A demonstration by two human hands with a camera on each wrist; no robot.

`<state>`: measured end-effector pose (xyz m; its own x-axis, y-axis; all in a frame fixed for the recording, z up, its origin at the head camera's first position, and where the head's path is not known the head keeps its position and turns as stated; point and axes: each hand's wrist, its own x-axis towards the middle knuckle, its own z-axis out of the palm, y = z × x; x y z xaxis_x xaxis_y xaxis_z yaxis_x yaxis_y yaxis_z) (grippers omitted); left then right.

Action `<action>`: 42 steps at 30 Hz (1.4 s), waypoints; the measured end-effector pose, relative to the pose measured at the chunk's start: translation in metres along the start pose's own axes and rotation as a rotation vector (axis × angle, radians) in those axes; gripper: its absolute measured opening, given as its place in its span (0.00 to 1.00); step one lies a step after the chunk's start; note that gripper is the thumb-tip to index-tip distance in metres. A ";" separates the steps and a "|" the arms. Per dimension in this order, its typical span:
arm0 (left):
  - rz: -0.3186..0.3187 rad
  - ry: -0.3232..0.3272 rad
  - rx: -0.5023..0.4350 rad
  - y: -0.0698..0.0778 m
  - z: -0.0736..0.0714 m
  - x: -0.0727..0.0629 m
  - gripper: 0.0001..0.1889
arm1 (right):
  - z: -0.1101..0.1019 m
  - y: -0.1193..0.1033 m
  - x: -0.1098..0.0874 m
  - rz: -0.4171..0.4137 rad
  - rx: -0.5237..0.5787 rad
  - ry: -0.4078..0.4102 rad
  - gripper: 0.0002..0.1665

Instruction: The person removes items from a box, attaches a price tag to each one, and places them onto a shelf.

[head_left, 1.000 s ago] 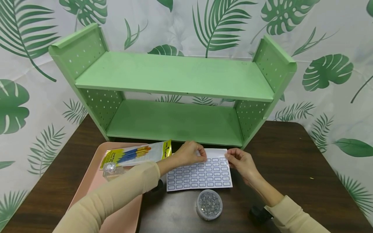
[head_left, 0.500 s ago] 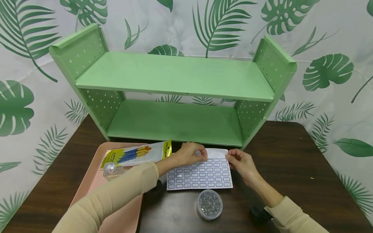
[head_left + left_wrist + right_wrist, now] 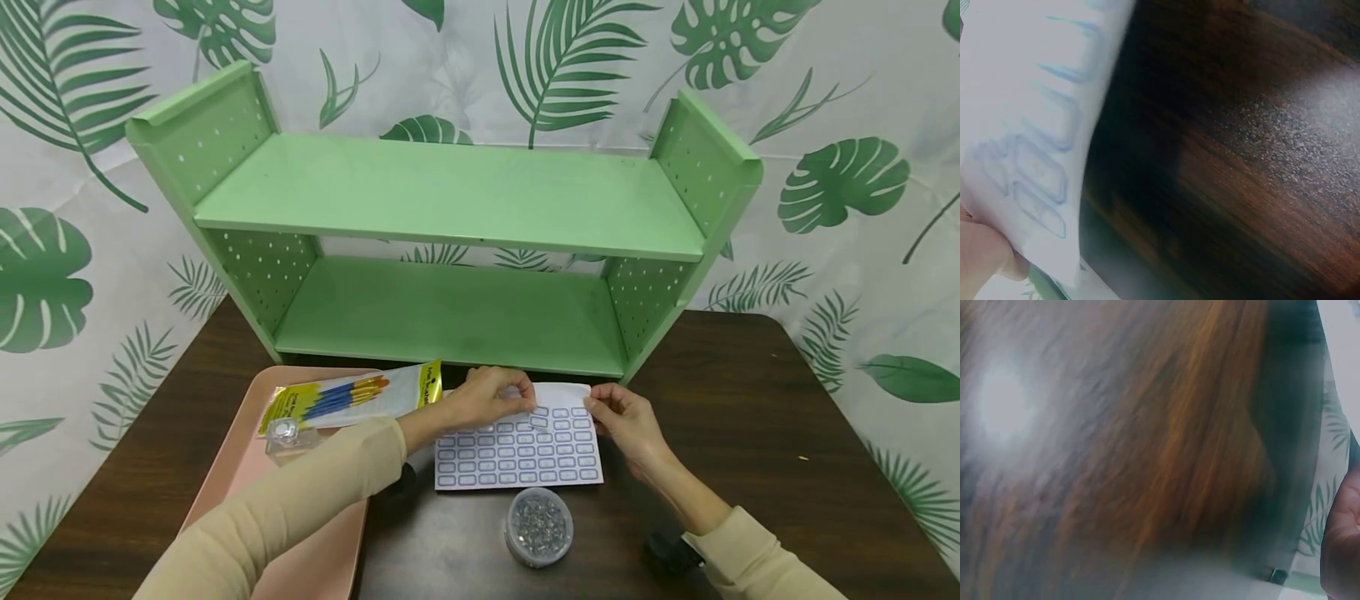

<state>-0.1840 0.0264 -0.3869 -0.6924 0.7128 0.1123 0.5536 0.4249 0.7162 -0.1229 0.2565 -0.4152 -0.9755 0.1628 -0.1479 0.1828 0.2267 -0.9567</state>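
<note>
A white sheet of blue-bordered label stickers (image 3: pixel 517 462) is held over the table in front of the shelf. My left hand (image 3: pixel 491 396) reaches across its upper part, thumb and index finger pinching the edge of one small label sticker (image 3: pixel 539 422), which sits tilted out of line with the rows. At the sheet's upper right corner, my right hand (image 3: pixel 624 419) pinches the paper between thumb and fingers. The left wrist view has the sheet (image 3: pixel 1041 144) close up, with part of a hand (image 3: pixel 985 253) at lower left. Part of the right hand (image 3: pixel 1342 544) edges into the right wrist view.
A round tub of small silvery pieces (image 3: pixel 538 527) stands just before the sheet. On the left, a pink tray (image 3: pixel 315 558) bears a paintbrush pack (image 3: pixel 352 398) and a clear bottle (image 3: pixel 287 440). The green two-tier shelf (image 3: pixel 450 312) stands behind.
The sheet has shifted slightly right with my right hand. One label sticker now stands tilted at my left fingertips, out of its row; the left hand has barely moved.
</note>
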 end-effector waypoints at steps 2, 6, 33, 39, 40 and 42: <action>-0.005 0.008 0.003 -0.001 -0.001 0.000 0.03 | -0.001 0.001 0.000 0.002 0.003 0.007 0.11; -0.023 0.025 0.005 -0.001 -0.001 -0.001 0.04 | -0.002 0.001 0.000 0.003 0.008 0.010 0.11; -0.120 0.220 0.098 0.009 0.018 0.003 0.06 | 0.004 -0.002 -0.001 -0.007 -0.007 0.055 0.11; -0.116 0.229 0.102 0.009 0.020 0.003 0.06 | 0.003 0.000 -0.001 -0.011 -0.018 0.051 0.10; -0.116 0.228 0.104 0.008 0.020 0.003 0.06 | 0.003 0.000 -0.001 -0.011 -0.018 0.051 0.10; -0.112 0.229 0.110 0.008 0.020 0.003 0.06 | 0.003 0.001 -0.002 -0.012 -0.018 0.048 0.10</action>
<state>-0.1722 0.0430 -0.3946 -0.8318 0.5186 0.1981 0.5059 0.5612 0.6550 -0.1215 0.2534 -0.4166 -0.9707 0.2061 -0.1239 0.1739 0.2457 -0.9536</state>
